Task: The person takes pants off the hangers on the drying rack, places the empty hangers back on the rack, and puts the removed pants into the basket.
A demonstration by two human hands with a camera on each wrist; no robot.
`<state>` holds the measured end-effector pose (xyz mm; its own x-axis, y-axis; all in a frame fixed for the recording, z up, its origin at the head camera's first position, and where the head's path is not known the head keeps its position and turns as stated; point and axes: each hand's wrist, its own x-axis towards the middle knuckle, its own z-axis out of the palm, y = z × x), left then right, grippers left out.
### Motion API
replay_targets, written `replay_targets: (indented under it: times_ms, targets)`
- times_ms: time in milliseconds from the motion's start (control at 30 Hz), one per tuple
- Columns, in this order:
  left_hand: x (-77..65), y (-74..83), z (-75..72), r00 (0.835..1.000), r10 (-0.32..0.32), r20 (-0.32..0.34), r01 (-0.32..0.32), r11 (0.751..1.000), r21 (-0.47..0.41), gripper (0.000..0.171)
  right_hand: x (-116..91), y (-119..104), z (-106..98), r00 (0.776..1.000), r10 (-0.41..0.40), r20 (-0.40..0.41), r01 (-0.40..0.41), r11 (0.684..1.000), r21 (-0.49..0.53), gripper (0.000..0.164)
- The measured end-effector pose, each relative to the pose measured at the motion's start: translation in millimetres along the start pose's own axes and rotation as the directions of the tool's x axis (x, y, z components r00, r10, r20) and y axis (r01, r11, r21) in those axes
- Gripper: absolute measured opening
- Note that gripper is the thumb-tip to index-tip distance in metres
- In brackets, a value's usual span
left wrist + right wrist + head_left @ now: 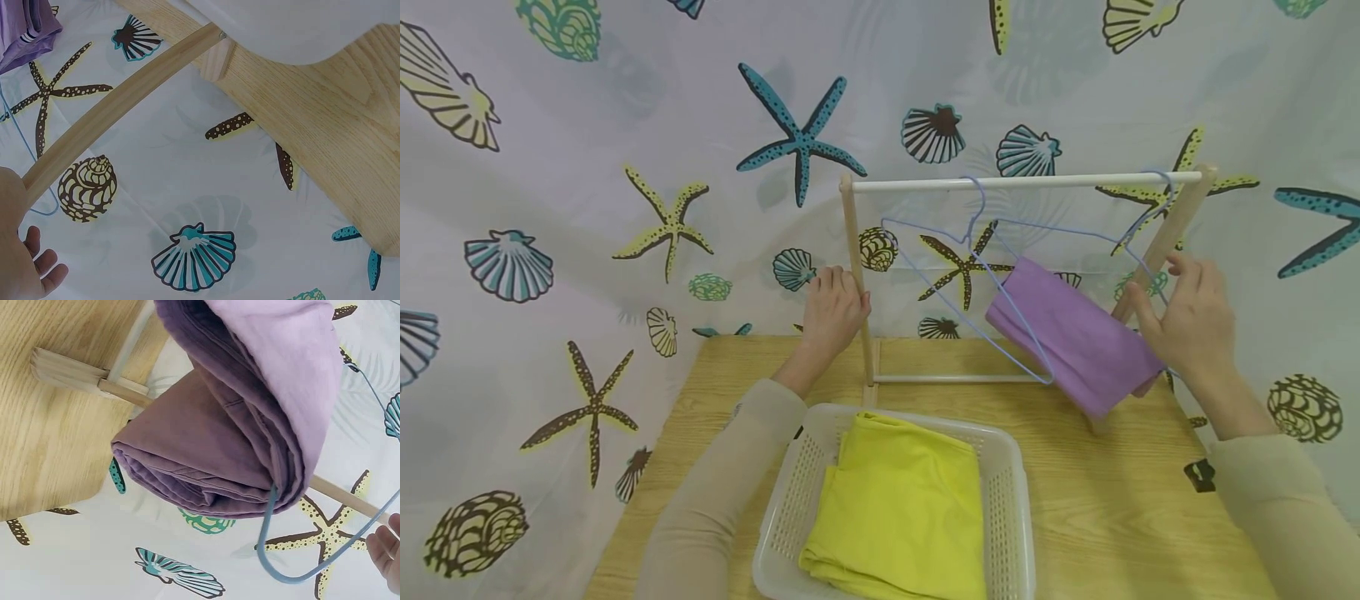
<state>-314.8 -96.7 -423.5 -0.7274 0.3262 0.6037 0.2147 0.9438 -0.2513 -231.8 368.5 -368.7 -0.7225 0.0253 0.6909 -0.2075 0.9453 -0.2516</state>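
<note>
A small clothes rack with wooden posts and a white top rail point(910, 185) stands on the table. My left hand point(833, 308) holds its left post point(853, 237) between thumb and fingers; in the left wrist view, several fingertips point(47, 262) curl free of the wood. Two thin blue hangers hang from the rail. The left hanger point(925, 275) is bare; over the right hanger point(1060, 229) lies a folded purple cloth point(1067, 333). Beside the right post point(1176, 212) and this hanger, my right hand point(1195, 321) is raised with thumb and fingers apart.
A white plastic basket point(1011, 475) with folded yellow cloth point(902, 508) sits in front of the rack. On the wooden table point(1112, 500), a small black object point(1199, 476) lies by the right edge. A shell-and-starfish curtain point(700, 100) surrounds the table's back and sides.
</note>
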Motion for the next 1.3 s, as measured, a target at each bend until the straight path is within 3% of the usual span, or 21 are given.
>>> replay_targets:
  times_ms: [200,433,633,900,1133,1300]
  targets:
    - [-0.1,-0.1,-0.7,1.0,0.002,0.002,-0.002,1.0,0.006,0.038,-5,9,9,1.0,-0.007,-0.028,0.006,0.999,-0.053,0.065]
    - [0.2,0.0,-1.0,1.0,0.007,0.016,-0.008,1.0,0.022,0.038,-13,16,14,0.996,0.083,0.045,-0.079,0.993,-0.084,0.065]
    - [0.2,0.2,-1.1,1.0,0.008,0.014,-0.008,1.0,0.023,0.038,-13,20,19,0.991,0.124,0.057,-0.119,0.989,-0.085,0.066]
    - [-0.1,0.3,-1.9,0.999,0.008,0.033,-0.009,1.0,0.025,0.039,-15,25,23,0.994,0.105,0.026,-0.102,0.99,-0.093,0.062]
    - [-0.6,0.6,-2.8,0.999,0.005,0.032,-0.005,1.0,0.009,0.038,-18,24,23,0.991,0.12,0.052,-0.115,0.989,-0.097,0.057]
    - [-0.1,0.7,-2.5,1.0,0.005,0.009,-0.005,1.0,0.011,0.037,-19,23,26,0.995,0.099,-0.008,-0.099,0.99,-0.104,0.053]
